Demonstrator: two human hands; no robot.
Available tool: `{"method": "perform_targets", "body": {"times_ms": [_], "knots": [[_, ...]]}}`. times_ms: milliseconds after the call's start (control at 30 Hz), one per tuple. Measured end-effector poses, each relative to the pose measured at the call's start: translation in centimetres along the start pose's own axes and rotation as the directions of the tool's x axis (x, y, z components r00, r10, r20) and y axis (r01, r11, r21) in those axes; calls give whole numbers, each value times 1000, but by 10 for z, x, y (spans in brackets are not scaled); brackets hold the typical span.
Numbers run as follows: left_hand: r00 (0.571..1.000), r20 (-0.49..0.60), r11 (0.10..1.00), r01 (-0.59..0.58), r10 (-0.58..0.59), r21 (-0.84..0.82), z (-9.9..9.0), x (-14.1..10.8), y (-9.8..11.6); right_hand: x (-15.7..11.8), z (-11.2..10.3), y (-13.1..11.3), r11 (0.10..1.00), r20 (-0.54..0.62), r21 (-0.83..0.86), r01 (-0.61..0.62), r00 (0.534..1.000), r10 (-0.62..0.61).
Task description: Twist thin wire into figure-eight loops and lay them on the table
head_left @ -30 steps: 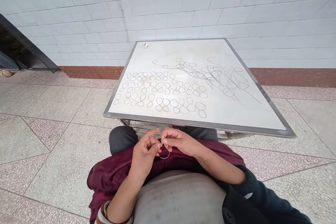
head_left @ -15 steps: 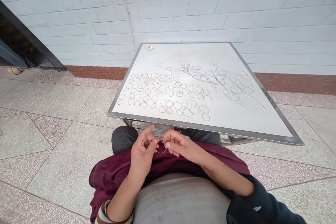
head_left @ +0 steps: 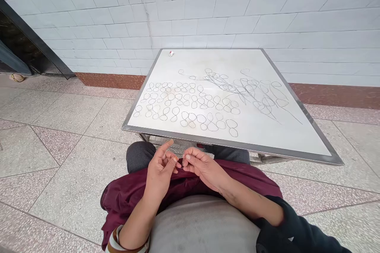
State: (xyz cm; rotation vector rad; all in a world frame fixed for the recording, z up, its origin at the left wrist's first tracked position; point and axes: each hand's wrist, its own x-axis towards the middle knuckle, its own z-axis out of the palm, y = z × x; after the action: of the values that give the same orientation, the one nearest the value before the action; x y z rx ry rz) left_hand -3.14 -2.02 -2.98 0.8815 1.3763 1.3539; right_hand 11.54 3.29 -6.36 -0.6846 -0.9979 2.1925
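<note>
Close together over my lap, both hands work on one thin wire. My left hand [head_left: 162, 167] pinches the wire [head_left: 171, 151] between thumb and fingers, and a faint loop of it shows above the fingertips. My right hand [head_left: 202, 165] has thumb and forefinger pressed together at the same wire, just right of the left fingertips. The part of the wire between the hands is thin and mostly hidden by fingers. Beyond them, on the white table [head_left: 267, 134], lie several rows of figure-eight wire pieces [head_left: 191, 119].
A tangle of longer wires with looped ends [head_left: 249, 89] lies at the table's right. A small red and white object [head_left: 171, 53] sits in the far left corner. The table's metal edge [head_left: 231, 144] is just beyond my hands. Behind it stands a tiled wall [head_left: 208, 8].
My right hand has turned a little, its fingers closing nearer the left fingertips. The wire loop that hung below the fingers no longer shows there. The things on the table have not moved.
</note>
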Motion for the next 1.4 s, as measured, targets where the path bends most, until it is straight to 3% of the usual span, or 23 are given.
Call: {"method": "perform_targets", "body": {"times_ms": [133,233,367,567,733,1200,1400], "knots": [[998,67,1000,7,-8,11,-1,-2,-1,-1,1,-5,998,22,55,30,999,-31],[989,139,999,43,-45,19,0,-3,-1,0,-3,-9,975,36,-178,133,991,-128],[980,179,997,81,-83,19,2,-3,0,0,-8,-13,868,121,-451,210,977,-174],[986,129,995,103,-104,16,1,-1,0,-1,-7,-14,771,156,-570,283,959,-237],[984,120,990,137,-135,-12,1,1,0,0,-8,-13,596,183,-727,342,932,-313],[981,135,989,143,-138,-33,0,2,-6,3,-14,-12,387,236,-844,370,906,-352],[981,130,988,148,-142,-38,2,1,-6,4,-14,-14,248,310,-876,413,878,-365]]}}
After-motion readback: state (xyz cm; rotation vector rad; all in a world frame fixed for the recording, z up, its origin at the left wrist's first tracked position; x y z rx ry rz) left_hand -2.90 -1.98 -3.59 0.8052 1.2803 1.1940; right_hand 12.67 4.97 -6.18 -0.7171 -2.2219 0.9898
